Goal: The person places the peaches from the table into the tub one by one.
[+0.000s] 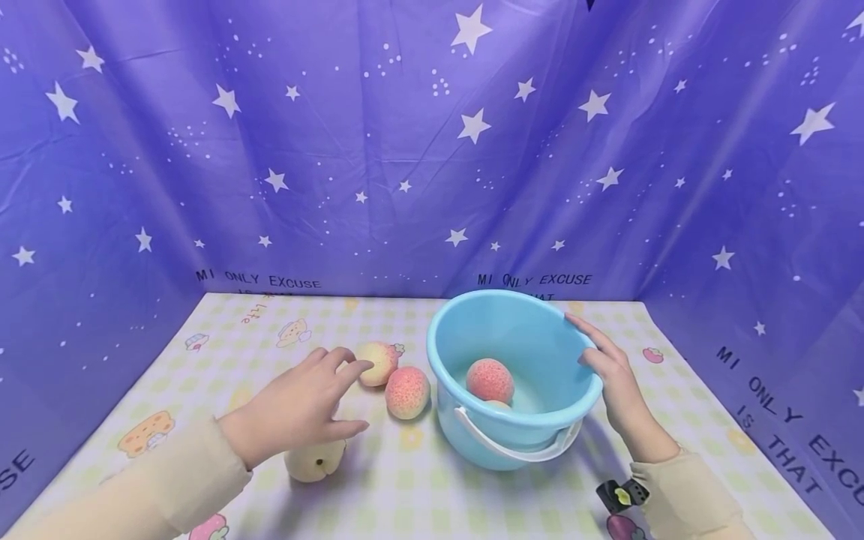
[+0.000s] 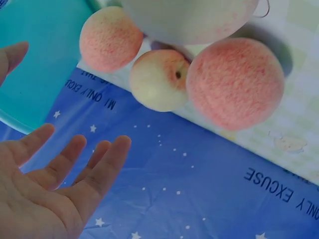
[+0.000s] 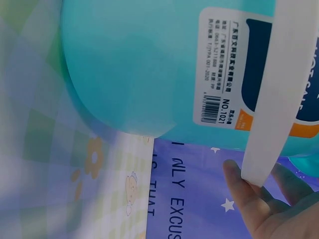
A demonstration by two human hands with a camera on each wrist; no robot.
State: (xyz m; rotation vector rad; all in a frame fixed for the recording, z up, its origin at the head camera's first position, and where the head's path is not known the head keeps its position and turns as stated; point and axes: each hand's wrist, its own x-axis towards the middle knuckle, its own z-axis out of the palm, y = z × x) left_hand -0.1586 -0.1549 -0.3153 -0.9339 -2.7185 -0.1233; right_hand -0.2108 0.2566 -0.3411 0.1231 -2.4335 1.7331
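Note:
My left hand [image 1: 297, 409] hovers with spread fingers over several peaches on the cloth and holds nothing. A yellow-pink peach [image 1: 376, 364] lies by its fingertips, and a redder peach [image 1: 408, 392] sits beside that one. Below the palm, a pale peach [image 1: 316, 460] is partly covered. Another pink peach [image 2: 237, 84] appears in the left wrist view; the hand hides it from the head view. My right hand [image 1: 617, 390] grips the right rim of a light blue bucket [image 1: 472, 435], thumb over the edge. Inside lie a pink peach [image 1: 490, 381] and part of a paler one [image 1: 498, 404].
The bucket's white handle [image 1: 513, 450] hangs down in front. A checked, printed tablecloth [image 1: 263, 360] covers the table. Purple star-printed curtains [image 1: 364, 135] enclose its back and sides. A small black item [image 1: 622, 495] is at the right cuff.

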